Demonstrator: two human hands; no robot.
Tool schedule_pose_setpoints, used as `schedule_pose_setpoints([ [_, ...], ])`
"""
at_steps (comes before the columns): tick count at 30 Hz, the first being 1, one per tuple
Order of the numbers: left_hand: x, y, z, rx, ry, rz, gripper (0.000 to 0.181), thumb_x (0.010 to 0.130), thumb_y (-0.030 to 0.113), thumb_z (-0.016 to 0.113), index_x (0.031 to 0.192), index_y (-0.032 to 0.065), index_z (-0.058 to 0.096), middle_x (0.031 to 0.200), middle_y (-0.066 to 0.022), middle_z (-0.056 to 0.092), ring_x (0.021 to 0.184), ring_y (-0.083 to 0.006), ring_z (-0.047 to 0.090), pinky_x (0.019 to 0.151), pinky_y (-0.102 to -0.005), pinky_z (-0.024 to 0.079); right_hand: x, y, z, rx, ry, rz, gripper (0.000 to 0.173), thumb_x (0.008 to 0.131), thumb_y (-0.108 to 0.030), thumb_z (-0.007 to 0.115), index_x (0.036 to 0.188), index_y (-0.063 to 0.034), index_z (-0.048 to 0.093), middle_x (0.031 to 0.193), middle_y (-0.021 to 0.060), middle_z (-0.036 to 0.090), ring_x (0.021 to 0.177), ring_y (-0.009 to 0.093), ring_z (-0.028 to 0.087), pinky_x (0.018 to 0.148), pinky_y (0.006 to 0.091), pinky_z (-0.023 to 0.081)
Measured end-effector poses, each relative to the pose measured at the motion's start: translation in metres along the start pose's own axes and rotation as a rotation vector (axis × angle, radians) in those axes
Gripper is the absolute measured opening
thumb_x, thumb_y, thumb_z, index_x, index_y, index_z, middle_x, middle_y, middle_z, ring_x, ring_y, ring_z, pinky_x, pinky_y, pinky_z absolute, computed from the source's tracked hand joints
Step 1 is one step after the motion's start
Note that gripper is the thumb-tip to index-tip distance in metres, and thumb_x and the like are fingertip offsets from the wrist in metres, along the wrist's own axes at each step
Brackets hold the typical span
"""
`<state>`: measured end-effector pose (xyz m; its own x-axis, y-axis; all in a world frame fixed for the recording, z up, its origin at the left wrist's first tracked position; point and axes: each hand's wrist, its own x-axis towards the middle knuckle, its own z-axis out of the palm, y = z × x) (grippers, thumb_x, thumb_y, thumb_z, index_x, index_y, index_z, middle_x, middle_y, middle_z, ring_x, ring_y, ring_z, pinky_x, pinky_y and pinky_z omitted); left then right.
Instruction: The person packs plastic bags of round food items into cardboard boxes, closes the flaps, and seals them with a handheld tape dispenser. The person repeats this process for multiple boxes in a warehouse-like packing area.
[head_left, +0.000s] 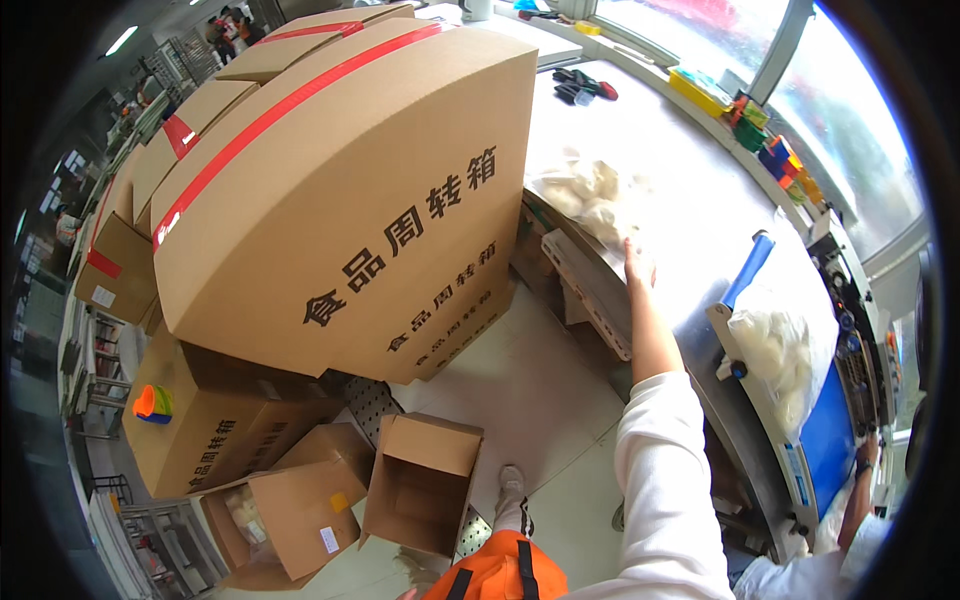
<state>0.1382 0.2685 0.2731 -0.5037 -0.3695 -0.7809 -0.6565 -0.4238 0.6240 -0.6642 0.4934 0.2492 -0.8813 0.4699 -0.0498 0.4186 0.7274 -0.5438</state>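
My right hand (640, 264) reaches out over the edge of the metal worktable (660, 150). Its fingers are closed at the near end of a clear plastic bag of pale buns (592, 191), which lies on the table. Of my left hand (407, 594), only a sliver shows at the bottom rim, so its fingers are hidden. A second bag of pale pieces (780, 352) rests on the blue belt (829, 412) of a conveyor at the right.
Large taped cartons (337, 172) are stacked at my left. Below stand an empty open carton (427, 480) and another carton (304, 517) with bagged goods. A tape roll (153, 403) sits on a box. Gloves (583, 86) lie farther back. Another person's arm (859, 487) is beside the conveyor.
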Motion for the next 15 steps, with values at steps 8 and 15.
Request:
schedule_pose_setpoints([
  [8,-0.007,0.128,0.063,0.680,-0.017,0.174,0.052,0.082,0.016,0.058,0.130,0.0083,0.038,0.124,-0.0173,0.047,0.104,-0.0305,0.054,0.086,-0.0372,0.046,0.009,-0.049,-0.018,0.483,-0.061,-0.774,0.030,0.082,-0.020,0.060,0.062,-0.0022,0.045,0.056,0.0092,0.044,0.053,0.020,0.038,0.053,0.0387,0.034],
  [15,-0.001,0.108,0.051,0.485,-0.003,0.444,0.048,0.089,0.023,0.052,0.131,0.0087,0.036,0.116,-0.0176,0.055,0.104,-0.0294,0.056,0.086,-0.0371,0.047,-0.126,-0.102,-0.237,0.852,-0.598,-0.479,0.007,0.080,-0.008,0.053,0.085,-0.0053,0.049,0.063,-0.0019,0.043,0.052,0.009,0.042,0.046,0.0221,0.035],
])
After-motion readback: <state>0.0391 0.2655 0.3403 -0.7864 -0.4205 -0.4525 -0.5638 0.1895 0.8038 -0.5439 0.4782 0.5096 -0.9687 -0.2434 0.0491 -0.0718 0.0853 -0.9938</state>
